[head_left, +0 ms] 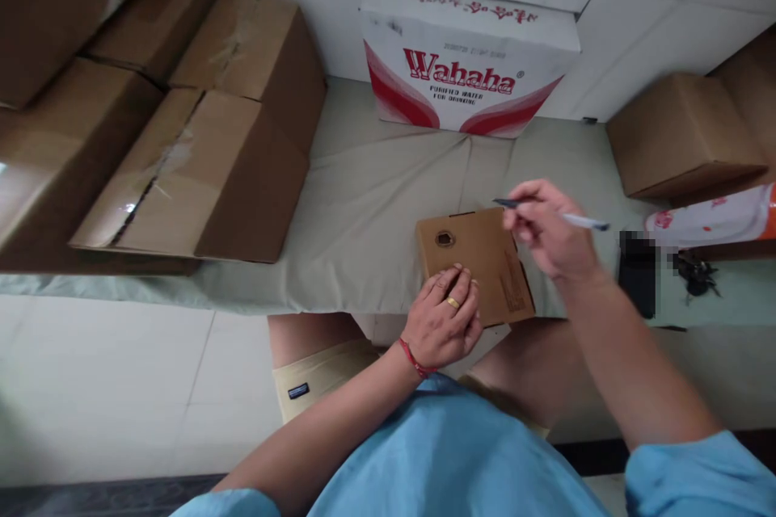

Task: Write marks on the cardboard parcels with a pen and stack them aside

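A small flat brown cardboard box [494,258] lies at the front edge of the cloth-covered surface, with a dark round mark near its upper left corner and printed text at its right. My left hand [445,319], with a ring and a red bracelet, rests on the box's lower left part, its fingers together; what they may hold is hidden. Above the box's right side my right hand [549,230] is closed on a pen [585,221], whose dark end points left, apart from the box.
Several large cardboard boxes [236,170] stand at the left. A white and red Wahaha carton [466,65] is against the wall. On the right are another brown box [685,133], a white and orange package [709,216], a black object [636,275] and keys [697,275].
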Tool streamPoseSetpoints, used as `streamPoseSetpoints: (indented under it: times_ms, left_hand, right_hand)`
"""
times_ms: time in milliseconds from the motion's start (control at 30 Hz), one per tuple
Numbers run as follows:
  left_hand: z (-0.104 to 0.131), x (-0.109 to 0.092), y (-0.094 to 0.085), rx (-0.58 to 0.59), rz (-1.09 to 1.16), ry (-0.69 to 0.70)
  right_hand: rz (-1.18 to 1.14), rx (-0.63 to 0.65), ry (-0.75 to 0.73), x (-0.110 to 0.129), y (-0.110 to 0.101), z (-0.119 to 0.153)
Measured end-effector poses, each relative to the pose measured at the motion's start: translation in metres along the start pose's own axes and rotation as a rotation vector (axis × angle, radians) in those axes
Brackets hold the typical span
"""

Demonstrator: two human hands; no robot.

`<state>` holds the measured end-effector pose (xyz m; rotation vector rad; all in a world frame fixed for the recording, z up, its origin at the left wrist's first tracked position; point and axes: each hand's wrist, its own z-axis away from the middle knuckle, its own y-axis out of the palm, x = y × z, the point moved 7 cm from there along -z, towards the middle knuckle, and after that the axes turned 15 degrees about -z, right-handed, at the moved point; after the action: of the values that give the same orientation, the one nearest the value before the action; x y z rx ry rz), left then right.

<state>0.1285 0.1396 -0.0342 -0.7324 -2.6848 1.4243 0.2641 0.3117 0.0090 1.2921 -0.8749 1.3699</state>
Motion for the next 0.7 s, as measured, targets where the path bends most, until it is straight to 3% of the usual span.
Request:
streamPoseSetpoints:
  times_ms: [67, 167, 267, 433, 700]
  left_hand:
    - [0.002, 0.0, 0.001, -0.002, 0.014, 0.0]
    - [0.003, 0.001, 0.001, -0.016, 0.021, -0.018]
    - [0.003, 0.001, 0.0, -0.026, 0.007, -0.04]
    - [0.003, 0.0, -0.001, -0.034, 0.022, -0.046]
    - [0.002, 0.001, -0.002, -0.029, 0.022, -0.068]
  right_hand:
    - [-0.068, 0.108, 0.023, -0.017, 0.043, -0.002]
    - [0.026, 0.137, -0.051, -0.034, 0.074, -0.003]
    - [0.104, 0.125, -0.102, -0.043, 0.077, -0.001]
    - [0.188, 0.085, -0.148, -0.044, 0.063, 0.003]
    - [0.201, 0.227, -0.135, -0.051, 0.068, 0.003]
